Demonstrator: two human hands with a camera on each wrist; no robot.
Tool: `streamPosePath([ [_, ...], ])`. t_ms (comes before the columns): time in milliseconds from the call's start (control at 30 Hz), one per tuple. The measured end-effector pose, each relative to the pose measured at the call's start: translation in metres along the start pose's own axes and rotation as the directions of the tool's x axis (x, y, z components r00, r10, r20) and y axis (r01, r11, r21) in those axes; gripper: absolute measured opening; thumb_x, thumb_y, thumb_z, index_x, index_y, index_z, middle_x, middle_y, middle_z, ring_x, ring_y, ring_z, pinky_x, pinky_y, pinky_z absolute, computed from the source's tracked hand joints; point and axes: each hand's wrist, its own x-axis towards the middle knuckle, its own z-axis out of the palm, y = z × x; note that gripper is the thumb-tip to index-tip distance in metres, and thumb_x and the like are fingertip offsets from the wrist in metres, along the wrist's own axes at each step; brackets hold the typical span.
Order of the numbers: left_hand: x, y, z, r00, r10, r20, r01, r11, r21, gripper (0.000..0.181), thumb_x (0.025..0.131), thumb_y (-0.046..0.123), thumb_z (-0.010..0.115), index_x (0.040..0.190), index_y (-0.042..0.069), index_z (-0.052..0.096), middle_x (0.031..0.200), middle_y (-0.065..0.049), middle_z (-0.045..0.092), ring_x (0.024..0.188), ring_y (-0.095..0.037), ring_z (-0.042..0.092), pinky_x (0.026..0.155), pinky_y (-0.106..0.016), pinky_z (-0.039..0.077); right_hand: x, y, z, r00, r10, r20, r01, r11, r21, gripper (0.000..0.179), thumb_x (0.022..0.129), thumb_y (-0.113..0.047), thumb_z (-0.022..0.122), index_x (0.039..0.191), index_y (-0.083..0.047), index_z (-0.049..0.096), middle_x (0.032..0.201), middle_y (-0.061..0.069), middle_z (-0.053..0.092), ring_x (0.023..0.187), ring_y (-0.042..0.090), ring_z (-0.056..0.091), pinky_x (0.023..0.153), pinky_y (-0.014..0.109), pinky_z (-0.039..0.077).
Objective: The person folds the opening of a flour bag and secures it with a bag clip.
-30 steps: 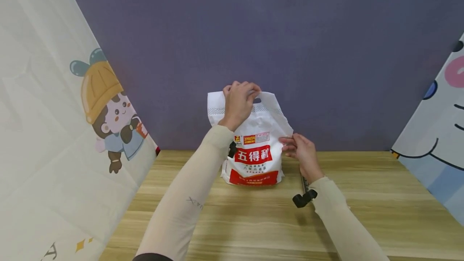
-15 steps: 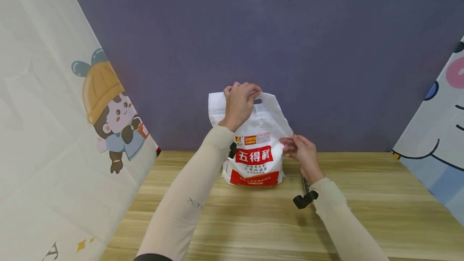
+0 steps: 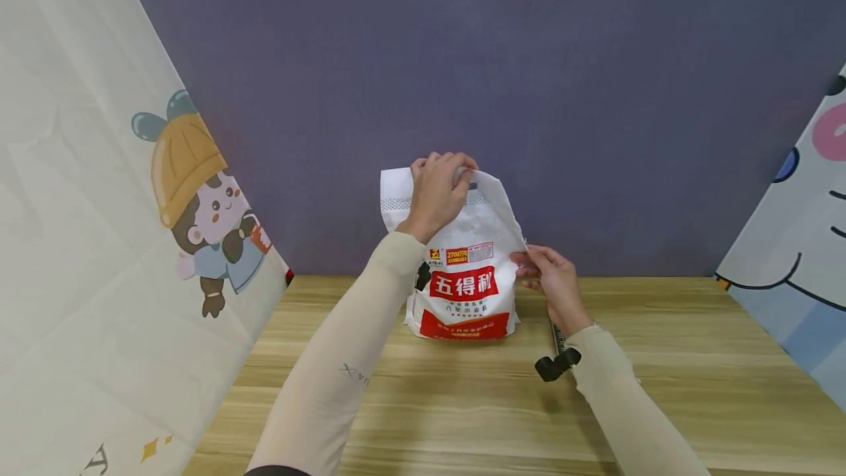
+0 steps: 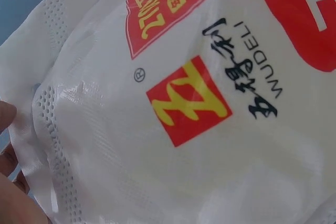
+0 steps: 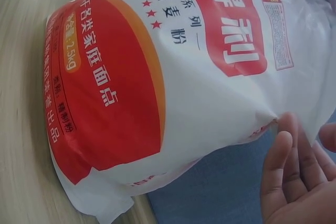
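Note:
A white flour bag [image 3: 463,283] with red panels and a handle slot stands upright on the wooden table. At its top edge, my left hand [image 3: 437,193] grips the flat strip beside the slot. My right hand [image 3: 554,279] pinches the bag's right side edge between thumb and fingers, roughly halfway up. Up close in the left wrist view, the bag's front [image 4: 189,103] fills most of the picture, with the left hand's fingers [image 4: 21,205] at the lower left. The right wrist view has the right hand [image 5: 302,177] at the bag's side, the bag's base on the wood.
The wooden table [image 3: 463,402] runs back to a dark blue-grey wall [image 3: 489,57]. A narrow dark strip [image 3: 558,335] lies partly hidden under my right wrist. Printed cloth panels [image 3: 73,241] border the table on both sides.
The bag's upper right edge has folded inward to the left, covering part of the slot. My hands have barely moved, and the bag's base stays put.

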Motion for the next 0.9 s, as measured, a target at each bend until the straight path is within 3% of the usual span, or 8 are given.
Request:
streamPosePath([
  [200, 0.0, 0.001, 0.0, 0.999, 0.03, -0.018, -0.03, 0.999, -0.029, 0.022, 0.101, 0.022, 0.052, 0.105, 0.02, 0.074, 0.106, 0.004, 0.074, 0.103, -0.017, 0.059, 0.113, -0.047, 0.029, 0.0, -0.001, 0.0, 1.0, 0.003, -0.021, -0.004, 0.999, -0.041, 0.033, 0.104, -0.04, 0.058, 0.127, -0.017, 0.062, 0.103, -0.015, 0.077, 0.088, 0.012, 0.071, 0.08, 0.029, 0.059],
  [433, 0.0, 0.009, -0.001, 0.998, 0.055, 0.016, -0.055, 0.998, -0.027, 0.032, 0.103, 0.032, 0.046, 0.102, 0.021, 0.075, 0.101, 0.006, 0.072, 0.1, -0.014, 0.058, 0.113, -0.047, 0.028, -0.002, -0.001, 0.003, 0.999, -0.005, -0.033, 0.003, 0.999, -0.042, 0.03, 0.104, -0.035, 0.06, 0.126, -0.016, 0.062, 0.094, -0.017, 0.077, 0.078, 0.007, 0.068, 0.069, 0.022, 0.055],
  [633, 0.001, 0.022, -0.003, 0.984, 0.105, 0.141, -0.12, 0.987, 0.105, 0.029, 0.104, 0.042, 0.05, 0.109, 0.026, 0.073, 0.106, 0.009, 0.073, 0.106, -0.013, 0.059, 0.117, -0.051, 0.027, -0.001, 0.0, 0.005, 0.998, -0.01, -0.062, 0.007, 0.999, -0.054, 0.031, 0.104, -0.034, 0.06, 0.128, -0.015, 0.062, 0.091, -0.018, 0.076, 0.076, 0.008, 0.066, 0.067, 0.021, 0.054],
  [767, 0.0, 0.029, -0.003, 0.963, 0.123, 0.241, -0.18, 0.956, 0.231, 0.029, 0.105, 0.046, 0.05, 0.113, 0.029, 0.073, 0.116, 0.01, 0.072, 0.115, -0.014, 0.059, 0.119, -0.053, 0.025, 0.001, -0.001, 0.006, 0.998, -0.01, -0.069, 0.005, 0.997, -0.076, 0.032, 0.104, -0.035, 0.06, 0.129, -0.016, 0.062, 0.092, -0.016, 0.076, 0.077, 0.008, 0.066, 0.069, 0.024, 0.055],
  [900, -0.001, 0.033, -0.002, 0.948, 0.108, 0.298, -0.205, 0.925, 0.319, 0.028, 0.104, 0.048, 0.051, 0.11, 0.032, 0.073, 0.12, 0.01, 0.071, 0.118, -0.015, 0.059, 0.12, -0.054, 0.026, 0.001, -0.003, 0.008, 0.997, -0.004, -0.074, -0.003, 0.996, -0.084, 0.033, 0.104, -0.034, 0.06, 0.13, -0.015, 0.061, 0.091, -0.016, 0.076, 0.076, 0.007, 0.066, 0.069, 0.025, 0.055],
])
